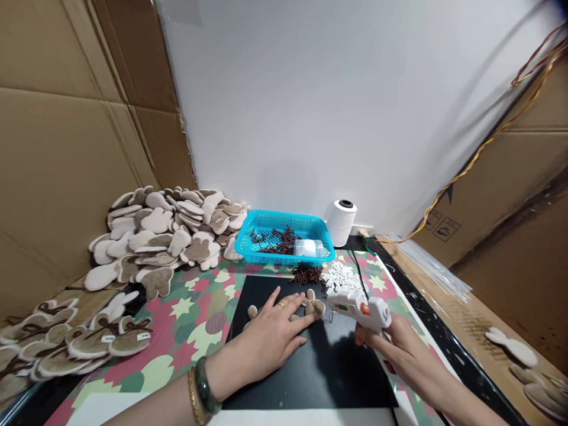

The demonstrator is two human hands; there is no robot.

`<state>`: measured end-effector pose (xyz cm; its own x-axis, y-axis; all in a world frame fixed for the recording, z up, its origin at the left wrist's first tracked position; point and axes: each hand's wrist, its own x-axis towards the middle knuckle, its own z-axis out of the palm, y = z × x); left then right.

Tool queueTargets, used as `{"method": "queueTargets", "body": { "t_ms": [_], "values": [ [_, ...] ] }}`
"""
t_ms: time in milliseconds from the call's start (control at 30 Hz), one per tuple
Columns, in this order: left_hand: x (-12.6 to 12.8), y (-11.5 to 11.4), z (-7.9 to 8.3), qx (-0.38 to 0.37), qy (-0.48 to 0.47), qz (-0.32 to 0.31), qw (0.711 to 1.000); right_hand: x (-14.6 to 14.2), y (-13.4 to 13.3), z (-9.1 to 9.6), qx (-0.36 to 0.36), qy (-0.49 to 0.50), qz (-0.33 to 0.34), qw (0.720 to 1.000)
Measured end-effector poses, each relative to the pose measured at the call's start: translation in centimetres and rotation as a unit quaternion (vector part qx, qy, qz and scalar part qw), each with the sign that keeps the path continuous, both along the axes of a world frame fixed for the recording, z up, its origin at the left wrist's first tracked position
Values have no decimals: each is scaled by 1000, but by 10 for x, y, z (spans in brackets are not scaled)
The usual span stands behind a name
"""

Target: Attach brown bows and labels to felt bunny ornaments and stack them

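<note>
My left hand (pixel 270 331) lies flat with fingers stretched out on a black mat (pixel 323 373), pressing down a small tan rabbit-shaped plush piece (pixel 313 305) whose ear pokes out beside the thumb. My right hand (pixel 390 337) grips a white glue gun (pixel 360 309) with an orange trigger; its nozzle points left and sits right at the plush piece's edge. A little heap of dark brown bows (pixel 307 274) and a patch of small white pieces (pixel 342 277) lie just beyond the mat.
A turquoise basket (pixel 252 235) holds more brown bows and a clear packet. A white thread spool (pixel 341 222) stands beside it. A big pile of plush rabbit shapes (pixel 168 234) fills the back left; finished ones with bows (pixel 75 340) lie front left. Cardboard walls stand on both sides.
</note>
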<state>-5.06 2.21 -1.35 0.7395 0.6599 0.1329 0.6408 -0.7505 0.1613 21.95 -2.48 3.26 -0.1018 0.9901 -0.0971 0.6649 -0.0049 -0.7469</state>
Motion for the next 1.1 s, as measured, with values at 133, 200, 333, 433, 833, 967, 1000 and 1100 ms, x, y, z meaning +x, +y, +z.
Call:
{"method": "queueTargets", "body": {
  "t_ms": [133,200,333,433,833,967,1000,1100],
  "values": [
    [0,0,-1,3,-5,0,1000,1,-7,0,-11,-19,20,1000],
    [0,0,-3,7,-10,-1,1000,1,-9,-3,-16,-22,11,1000],
    [-1,2,-9,16,-21,0,1000,3,-11,-8,-24,-27,10,999],
    [-1,2,-11,21,-25,2,999,3,-9,-9,-37,-19,9,999],
    [-2,1,-14,36,-42,0,998,-7,0,2,-43,-25,34,998],
    [-1,1,-11,30,-32,-1,999,-4,0,-3,-49,-32,17,998],
    [-1,1,-10,29,-30,-1,999,-3,0,-4,-51,-32,16,998],
    [-1,1,-7,22,-14,-2,1000,1,2,-8,-42,-23,13,999]
  ]
}}
